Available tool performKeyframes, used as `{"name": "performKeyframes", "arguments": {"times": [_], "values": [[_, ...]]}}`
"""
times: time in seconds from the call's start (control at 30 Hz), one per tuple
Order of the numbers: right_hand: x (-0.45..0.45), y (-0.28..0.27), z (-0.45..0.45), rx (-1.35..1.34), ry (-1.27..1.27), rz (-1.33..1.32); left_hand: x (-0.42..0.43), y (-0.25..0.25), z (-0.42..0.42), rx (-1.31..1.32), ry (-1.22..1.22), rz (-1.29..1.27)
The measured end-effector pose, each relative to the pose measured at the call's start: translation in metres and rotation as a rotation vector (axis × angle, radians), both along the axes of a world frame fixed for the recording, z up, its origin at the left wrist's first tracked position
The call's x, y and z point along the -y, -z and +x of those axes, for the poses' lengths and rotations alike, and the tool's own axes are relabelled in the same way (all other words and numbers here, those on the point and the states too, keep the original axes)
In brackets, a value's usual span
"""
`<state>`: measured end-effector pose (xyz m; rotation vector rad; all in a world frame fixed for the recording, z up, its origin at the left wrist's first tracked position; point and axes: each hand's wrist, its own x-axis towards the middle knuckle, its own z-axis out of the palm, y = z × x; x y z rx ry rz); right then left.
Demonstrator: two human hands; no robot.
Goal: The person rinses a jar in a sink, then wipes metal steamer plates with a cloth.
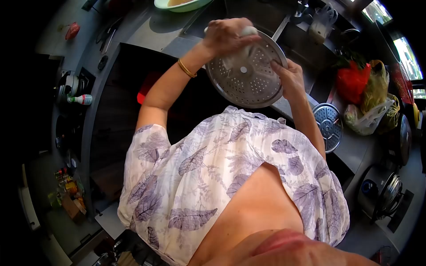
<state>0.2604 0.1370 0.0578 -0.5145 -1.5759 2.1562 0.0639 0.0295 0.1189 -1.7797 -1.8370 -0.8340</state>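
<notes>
A round steel steamer plate point(248, 91), perforated with many small holes, is tilted up over the edge of the sink. My right hand point(290, 77) grips its right rim, with the thumb on the upper face and the fingers behind. Over the plate's top left, my left hand point(228, 35) is closed around a white wad point(249, 31), slightly smeared by motion; I cannot make out whether it is a cloth or a sponge. A gold bangle point(186, 68) circles my left wrist. Below my right forearm, a second perforated steamer plate point(327, 126) lies on the counter.
Red, yellow and clear plastic bags point(366, 88) crowd the right counter, with a black cooker point(377, 190) beyond. A pale green basin point(182, 6) stands at the top. The sink point(306, 53) lies behind the plate. A bottle point(80, 99) stands far left.
</notes>
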Motion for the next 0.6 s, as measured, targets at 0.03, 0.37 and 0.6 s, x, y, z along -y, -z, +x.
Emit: {"name": "performKeyframes", "arguments": {"times": [0.03,0.37,0.6], "values": [[0.002,-0.005,0.0,-0.057,0.035,-0.077,0.005,0.011,-0.006,0.088,-0.119,0.033],[-0.021,0.005,-0.004,-0.239,0.37,-0.205,0.023,0.096,0.045,1.027,-0.737,0.068],[-0.05,-0.006,-0.034,-0.423,0.468,-0.474,0.011,0.096,0.102,1.116,-0.195,-0.375]]}}
